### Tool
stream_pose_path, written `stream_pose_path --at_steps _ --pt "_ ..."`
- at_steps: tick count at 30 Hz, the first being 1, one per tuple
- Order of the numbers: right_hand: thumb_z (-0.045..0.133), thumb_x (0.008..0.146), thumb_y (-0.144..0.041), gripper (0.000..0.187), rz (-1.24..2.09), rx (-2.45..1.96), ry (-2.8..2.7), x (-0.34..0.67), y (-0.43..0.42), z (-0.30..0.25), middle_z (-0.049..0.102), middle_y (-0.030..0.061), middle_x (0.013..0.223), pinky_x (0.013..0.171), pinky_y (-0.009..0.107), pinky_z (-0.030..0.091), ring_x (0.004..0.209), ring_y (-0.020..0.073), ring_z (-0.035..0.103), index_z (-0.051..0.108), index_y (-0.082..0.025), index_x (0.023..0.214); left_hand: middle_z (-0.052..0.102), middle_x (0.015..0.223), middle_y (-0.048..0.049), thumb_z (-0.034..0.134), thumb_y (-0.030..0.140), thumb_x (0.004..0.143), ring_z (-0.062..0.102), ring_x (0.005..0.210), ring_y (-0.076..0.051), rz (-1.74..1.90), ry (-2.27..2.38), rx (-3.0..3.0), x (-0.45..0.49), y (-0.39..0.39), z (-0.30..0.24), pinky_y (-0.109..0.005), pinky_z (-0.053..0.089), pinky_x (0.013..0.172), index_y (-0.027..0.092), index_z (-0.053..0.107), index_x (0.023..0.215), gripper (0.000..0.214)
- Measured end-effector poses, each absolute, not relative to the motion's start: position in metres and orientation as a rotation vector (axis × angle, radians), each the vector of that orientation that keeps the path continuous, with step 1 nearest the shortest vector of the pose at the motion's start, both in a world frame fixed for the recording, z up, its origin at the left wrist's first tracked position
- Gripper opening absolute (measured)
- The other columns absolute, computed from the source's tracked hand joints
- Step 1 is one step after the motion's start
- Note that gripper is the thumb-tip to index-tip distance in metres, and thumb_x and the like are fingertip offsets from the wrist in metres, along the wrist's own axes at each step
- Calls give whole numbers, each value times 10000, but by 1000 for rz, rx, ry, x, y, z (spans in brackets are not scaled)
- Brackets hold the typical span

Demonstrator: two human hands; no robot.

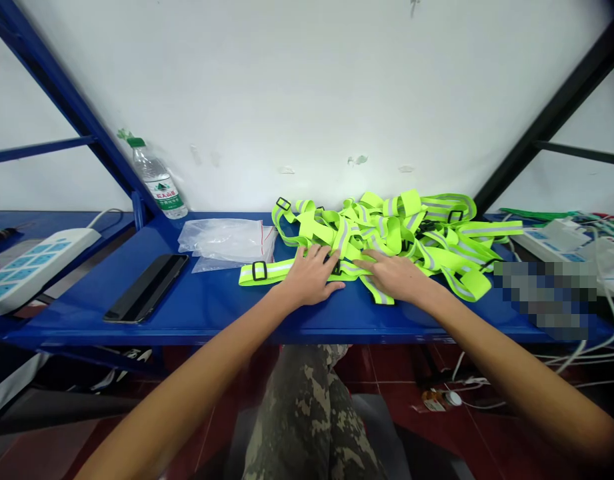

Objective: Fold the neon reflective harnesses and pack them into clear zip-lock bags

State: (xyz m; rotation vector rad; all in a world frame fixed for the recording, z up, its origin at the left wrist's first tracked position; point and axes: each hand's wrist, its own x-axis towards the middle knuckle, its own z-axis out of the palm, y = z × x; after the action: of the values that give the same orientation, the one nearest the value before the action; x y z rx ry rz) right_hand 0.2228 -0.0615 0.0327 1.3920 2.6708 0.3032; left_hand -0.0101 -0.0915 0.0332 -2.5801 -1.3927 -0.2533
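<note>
Your left hand [309,275] and right hand [394,277] lie open, fingers spread, gripping nothing, on the reflective straps [409,203]: light, limp, tangled; the buckle [259,270] looks the surest hold.

Left hand [309,275] and right hand [394,277] lie palm down; fingers [314,257] spread; forearms [201,360] stretched forward.

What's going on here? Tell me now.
A person has both bare hands spread on a tangle of neon-yellow reflective straps. The left hand lies on the strap that runs out to a black buckle, and the right hand rests on the front of the pile. The straps sit on a blue shelf, with a plastic bag, a phone and a water bottle to their left.
</note>
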Motion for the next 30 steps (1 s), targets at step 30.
stream_pose_path --at_steps 30 --pt "445 798 -3 524 -174 1017 3370 164 -49 73 674 100 1176 840 309 471 1049 225 632 553 -185 1276 636 1167 -102 835 482 706 643 1075 -249 -1778 -1799 -2510 5 -99 12 -354 552 838 220 437 1147 649"
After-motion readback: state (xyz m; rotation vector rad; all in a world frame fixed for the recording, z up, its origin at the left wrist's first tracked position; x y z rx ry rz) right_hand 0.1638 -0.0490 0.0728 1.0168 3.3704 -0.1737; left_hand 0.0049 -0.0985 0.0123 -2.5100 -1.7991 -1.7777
